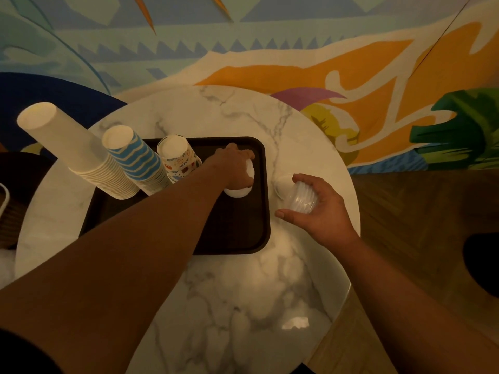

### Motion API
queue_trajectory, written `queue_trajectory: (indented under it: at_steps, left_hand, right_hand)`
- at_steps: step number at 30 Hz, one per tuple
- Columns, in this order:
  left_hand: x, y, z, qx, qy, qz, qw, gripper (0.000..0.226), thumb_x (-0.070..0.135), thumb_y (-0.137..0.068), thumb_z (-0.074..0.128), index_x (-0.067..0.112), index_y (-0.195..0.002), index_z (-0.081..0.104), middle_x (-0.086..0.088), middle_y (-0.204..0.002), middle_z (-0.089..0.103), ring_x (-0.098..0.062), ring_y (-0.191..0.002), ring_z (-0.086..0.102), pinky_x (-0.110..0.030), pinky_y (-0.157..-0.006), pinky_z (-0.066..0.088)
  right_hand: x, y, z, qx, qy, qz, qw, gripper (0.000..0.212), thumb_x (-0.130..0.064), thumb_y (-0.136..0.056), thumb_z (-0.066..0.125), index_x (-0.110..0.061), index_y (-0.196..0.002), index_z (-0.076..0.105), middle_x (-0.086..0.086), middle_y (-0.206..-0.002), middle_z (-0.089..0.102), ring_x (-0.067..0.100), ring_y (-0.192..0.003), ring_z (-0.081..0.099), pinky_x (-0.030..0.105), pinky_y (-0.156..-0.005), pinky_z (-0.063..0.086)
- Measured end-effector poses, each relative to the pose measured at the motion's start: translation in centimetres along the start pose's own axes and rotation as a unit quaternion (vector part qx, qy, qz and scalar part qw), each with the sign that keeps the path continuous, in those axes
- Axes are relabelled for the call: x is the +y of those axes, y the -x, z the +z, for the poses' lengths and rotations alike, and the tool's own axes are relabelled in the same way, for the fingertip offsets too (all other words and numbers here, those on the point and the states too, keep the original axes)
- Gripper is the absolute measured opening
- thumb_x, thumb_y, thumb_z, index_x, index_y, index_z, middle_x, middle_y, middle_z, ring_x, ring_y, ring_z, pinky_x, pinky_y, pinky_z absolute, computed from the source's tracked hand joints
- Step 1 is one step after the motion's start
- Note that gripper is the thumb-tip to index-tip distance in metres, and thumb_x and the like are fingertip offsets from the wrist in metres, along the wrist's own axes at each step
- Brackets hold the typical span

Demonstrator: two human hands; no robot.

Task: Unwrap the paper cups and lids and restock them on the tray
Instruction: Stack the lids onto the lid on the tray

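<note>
A dark brown tray [243,238] lies on the round marble table [229,306]. On its left part stand three upside-down cup stacks: plain white [75,149], blue-striped [137,160] and a short patterned one [179,157]. My left hand [237,166] reaches over the tray's far right part and grips a stack of white lids [239,188] that rests on the tray. Right of the tray, my right hand [316,209] holds a stack of clear plastic lids [301,198] just above the table. One more clear lid [283,184] lies on the marble beside that stack.
A painted mural wall rises behind the table. Wooden floor [418,211] shows on the right, with a dark shape [483,263] at the right edge. A dark object with a white cord [5,203] sits at the far left.
</note>
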State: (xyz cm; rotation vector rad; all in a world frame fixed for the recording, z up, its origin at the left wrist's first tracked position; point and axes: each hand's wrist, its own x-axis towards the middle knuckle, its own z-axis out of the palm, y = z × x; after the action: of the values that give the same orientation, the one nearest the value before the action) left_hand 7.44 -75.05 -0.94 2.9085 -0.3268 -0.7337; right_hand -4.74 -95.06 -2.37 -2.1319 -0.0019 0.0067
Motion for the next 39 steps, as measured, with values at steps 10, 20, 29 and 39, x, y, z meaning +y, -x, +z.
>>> queue_trajectory:
  at_steps: [10,20,29,39]
  left_hand:
    - [0.5,0.1,0.5,0.013,-0.024,0.016,1.000,0.066,0.035,-0.077,0.073,0.029,-0.135,0.042,-0.010,-0.135,0.036,-0.035,-0.122,0.038,-0.045,-0.091,0.045]
    - [0.3,0.8,1.1,0.026,-0.036,0.043,0.998,0.078,0.033,-0.074,0.077,0.026,-0.139,0.036,-0.010,-0.137,0.034,-0.034,-0.125,0.037,-0.047,-0.095,0.045]
    - [1.1,3.3,-1.5,0.121,0.010,0.088,0.989,0.084,0.037,-0.078,0.071,0.022,-0.148,0.027,-0.008,-0.158,0.017,-0.033,-0.146,0.009,-0.052,-0.117,0.020]
    - [5.4,7.8,0.0,-0.105,0.630,0.045,0.768,0.041,0.027,-0.079,0.075,0.002,-0.107,0.059,-0.012,-0.096,0.068,-0.025,-0.086,0.068,-0.037,-0.076,0.056]
  right_hand:
    - [0.1,0.2,0.0,-0.002,0.009,0.011,1.000,0.080,-0.041,-0.062,0.087,-0.024,-0.132,0.053,-0.017,-0.124,0.050,0.000,-0.111,0.044,0.007,-0.086,0.034]
    - [-0.1,0.0,0.3,0.000,-0.001,0.003,1.000,0.080,-0.042,-0.060,0.087,-0.023,-0.130,0.054,-0.016,-0.122,0.051,0.001,-0.110,0.046,0.002,-0.085,0.032]
    - [-0.8,-0.4,-0.3,0.006,0.005,-0.016,1.000,0.081,-0.045,-0.059,0.087,-0.026,-0.130,0.054,-0.017,-0.123,0.051,-0.004,-0.110,0.044,-0.002,-0.084,0.029]
    - [-3.6,-1.3,-0.9,-0.052,-0.084,-0.083,0.992,0.094,-0.039,-0.056,0.089,-0.028,-0.138,0.044,-0.013,-0.135,0.048,-0.001,-0.121,0.046,0.029,-0.100,0.047]
